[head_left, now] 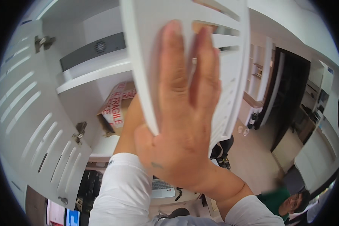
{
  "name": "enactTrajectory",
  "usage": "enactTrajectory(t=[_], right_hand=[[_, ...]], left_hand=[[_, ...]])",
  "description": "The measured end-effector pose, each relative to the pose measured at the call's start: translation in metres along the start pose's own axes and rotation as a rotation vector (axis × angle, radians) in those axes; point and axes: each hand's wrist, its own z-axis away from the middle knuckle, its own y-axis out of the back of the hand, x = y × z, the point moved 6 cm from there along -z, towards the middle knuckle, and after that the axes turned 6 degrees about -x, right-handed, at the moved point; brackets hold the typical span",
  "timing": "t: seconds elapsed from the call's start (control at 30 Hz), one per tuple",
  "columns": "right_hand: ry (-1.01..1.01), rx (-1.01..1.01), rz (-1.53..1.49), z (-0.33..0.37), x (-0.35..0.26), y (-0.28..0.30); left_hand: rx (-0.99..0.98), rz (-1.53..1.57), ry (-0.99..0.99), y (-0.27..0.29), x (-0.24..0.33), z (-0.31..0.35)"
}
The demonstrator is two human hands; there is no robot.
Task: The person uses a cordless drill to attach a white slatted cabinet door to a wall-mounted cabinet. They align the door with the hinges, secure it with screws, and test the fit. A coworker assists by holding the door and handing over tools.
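A white slotted cabinet door [147, 34] stands open close in front of me, its edge turned toward me. My right hand [184, 109] lies against its face with the fingers stretched upward and the thumb by the door's lower left edge. From the lower left my left forearm [129, 122] reaches up behind the right hand and the door, so the left hand itself is hidden. Beside that forearm, a cardboard box [115, 113] with white and red printed tape sits in the cabinet's lower compartment.
To the left, another slotted door [35, 116] hangs open on metal hinges. A long grey device [92, 51] rests on the upper shelf [98, 77]. Below are a laptop [162, 188] and a black case [89, 184]. At the lower right is another person [277, 199] in green.
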Motion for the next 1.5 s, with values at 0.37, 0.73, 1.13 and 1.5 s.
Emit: enactTrajectory(t=[0.37,0.73,1.13,1.5], right_hand=[[0.198,0.169,-0.218,0.007,0.019,-0.023],[-0.183,0.072,-0.348,0.024,0.046,0.008],[0.081,0.174,0.118,-0.050,0.106,0.031],[0.069,0.174,0.241,-0.064,0.107,0.027]], left_hand=[[0.025,-0.768,-0.089,-0.114,0.025,0.083],[0.110,-1.027,-0.285,-0.117,0.019,0.055],[-0.049,-1.034,-0.204,-0.133,0.021,0.061],[-0.094,-0.995,-0.107,-0.132,0.021,0.051]])
